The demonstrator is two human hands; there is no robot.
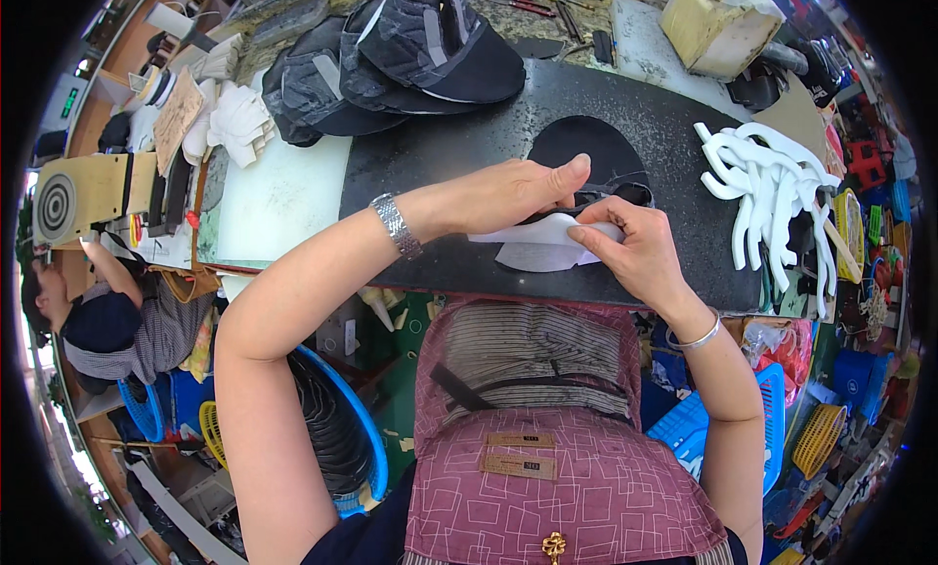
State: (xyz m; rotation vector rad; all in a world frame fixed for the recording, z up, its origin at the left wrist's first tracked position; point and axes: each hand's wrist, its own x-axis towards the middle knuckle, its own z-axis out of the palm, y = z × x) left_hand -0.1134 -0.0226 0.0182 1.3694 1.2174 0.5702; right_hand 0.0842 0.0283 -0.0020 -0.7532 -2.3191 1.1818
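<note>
Centre frame, dark desk (469, 145): left hand (513, 194) pinches black curved cap brim (586, 150); right hand (635, 248) grips thin white crescent liner sheet (532, 245) beneath it. Best: keep edges aligned, press evenly, avoid creasing liner.

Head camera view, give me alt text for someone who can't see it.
Both hands, left hand and right hand, pinch a thin white curved sheet against a black cap piece on a dark work mat. Stacked dark caps lie behind.
</note>
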